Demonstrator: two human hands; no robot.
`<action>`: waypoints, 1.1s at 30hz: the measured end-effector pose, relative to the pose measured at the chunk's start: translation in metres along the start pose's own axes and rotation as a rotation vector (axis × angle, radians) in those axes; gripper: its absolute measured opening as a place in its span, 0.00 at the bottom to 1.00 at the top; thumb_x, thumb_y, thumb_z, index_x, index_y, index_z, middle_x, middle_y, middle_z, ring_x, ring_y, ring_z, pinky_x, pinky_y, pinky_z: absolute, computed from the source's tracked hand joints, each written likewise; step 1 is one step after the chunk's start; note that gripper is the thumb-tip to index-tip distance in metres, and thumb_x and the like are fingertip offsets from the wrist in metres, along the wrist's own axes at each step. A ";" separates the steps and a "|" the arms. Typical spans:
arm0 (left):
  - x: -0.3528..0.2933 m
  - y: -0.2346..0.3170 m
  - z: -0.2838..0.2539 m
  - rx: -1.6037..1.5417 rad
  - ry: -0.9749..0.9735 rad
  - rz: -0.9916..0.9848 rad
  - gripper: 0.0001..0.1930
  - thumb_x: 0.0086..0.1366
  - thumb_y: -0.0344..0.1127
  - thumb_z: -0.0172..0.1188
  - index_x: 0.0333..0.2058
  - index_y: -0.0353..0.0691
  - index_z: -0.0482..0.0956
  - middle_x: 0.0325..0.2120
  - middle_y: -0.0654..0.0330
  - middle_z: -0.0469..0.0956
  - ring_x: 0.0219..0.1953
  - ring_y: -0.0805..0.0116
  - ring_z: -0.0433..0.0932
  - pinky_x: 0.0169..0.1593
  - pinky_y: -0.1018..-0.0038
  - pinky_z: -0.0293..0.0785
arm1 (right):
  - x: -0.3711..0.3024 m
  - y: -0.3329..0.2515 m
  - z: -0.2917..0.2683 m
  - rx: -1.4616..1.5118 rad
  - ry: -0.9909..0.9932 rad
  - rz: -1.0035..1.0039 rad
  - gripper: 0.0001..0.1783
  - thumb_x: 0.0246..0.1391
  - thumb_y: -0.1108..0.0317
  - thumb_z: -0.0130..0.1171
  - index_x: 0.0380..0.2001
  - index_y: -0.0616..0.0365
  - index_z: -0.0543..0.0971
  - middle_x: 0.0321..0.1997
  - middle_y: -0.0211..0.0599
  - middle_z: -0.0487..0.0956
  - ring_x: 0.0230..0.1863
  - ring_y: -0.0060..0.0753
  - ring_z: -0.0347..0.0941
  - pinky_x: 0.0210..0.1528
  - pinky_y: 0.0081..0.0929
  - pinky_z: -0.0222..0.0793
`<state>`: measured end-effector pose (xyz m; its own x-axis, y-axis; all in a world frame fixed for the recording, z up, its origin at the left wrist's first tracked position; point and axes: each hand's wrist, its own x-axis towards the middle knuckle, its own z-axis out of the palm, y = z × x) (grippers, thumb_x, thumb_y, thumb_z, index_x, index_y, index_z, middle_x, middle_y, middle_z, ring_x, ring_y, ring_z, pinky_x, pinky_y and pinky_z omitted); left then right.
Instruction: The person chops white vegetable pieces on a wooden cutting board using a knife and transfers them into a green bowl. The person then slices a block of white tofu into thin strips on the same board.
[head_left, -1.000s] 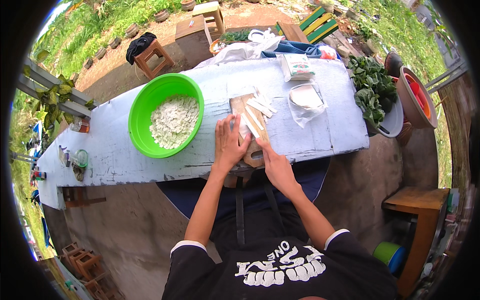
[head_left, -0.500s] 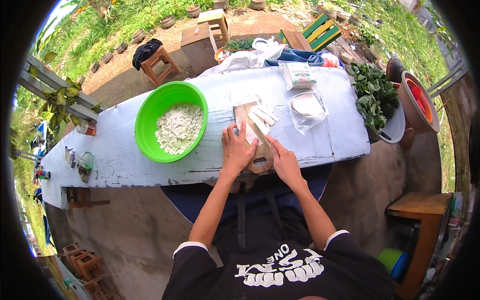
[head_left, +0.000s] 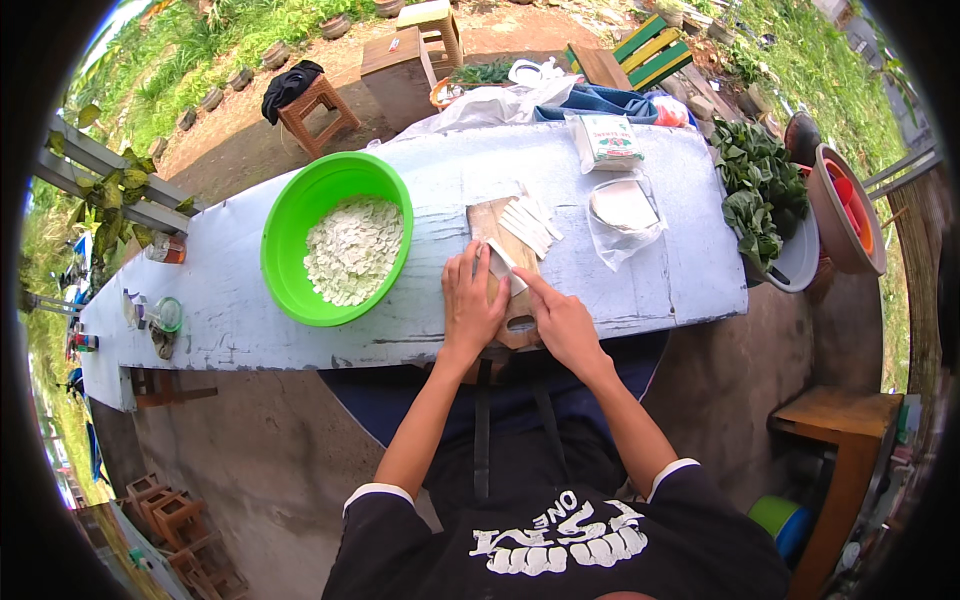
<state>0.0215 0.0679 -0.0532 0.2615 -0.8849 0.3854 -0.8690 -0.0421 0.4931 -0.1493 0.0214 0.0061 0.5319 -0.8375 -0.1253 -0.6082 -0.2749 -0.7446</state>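
Note:
A wooden cutting board (head_left: 488, 215) with a handle slot lies near the table's front edge. Cut white strips (head_left: 527, 226), like sliced dough wrappers, rest on its far right part. My left hand (head_left: 471, 305) bends over the board, fingertips and thumb holding down a narrow white stack (head_left: 498, 262) of the same material. Close beside it, my right hand (head_left: 566, 325) is closed around what looks like a knife, its index finger stretched forward; the fingers mostly hide the handle. To the left stands a green basin (head_left: 280, 285) holding many small white cut pieces (head_left: 352, 250).
A clear bag of white sheets (head_left: 625, 207) and a white package (head_left: 607, 143) lie right of the board. Leafy greens (head_left: 757, 185) fill a grey basin (head_left: 797, 262) past the right edge, beside stacked brown basins (head_left: 832, 225). Small jars (head_left: 168, 315) stand far left.
My right hand has shifted slightly left toward my left hand. The cut strips lie closer together on the board. The whole view has moved a little.

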 end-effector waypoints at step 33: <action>-0.002 0.005 -0.005 0.130 -0.109 -0.046 0.43 0.68 0.55 0.61 0.72 0.32 0.63 0.76 0.54 0.59 0.77 0.50 0.53 0.79 0.44 0.37 | -0.013 0.005 -0.002 -0.025 -0.047 0.045 0.22 0.75 0.60 0.47 0.68 0.31 0.72 0.30 0.62 0.82 0.35 0.72 0.80 0.39 0.62 0.74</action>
<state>0.0184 0.0721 -0.0472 0.2610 -0.9254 0.2747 -0.9062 -0.1368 0.4000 -0.1605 0.0299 0.0054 0.5304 -0.8265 -0.1889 -0.6462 -0.2498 -0.7211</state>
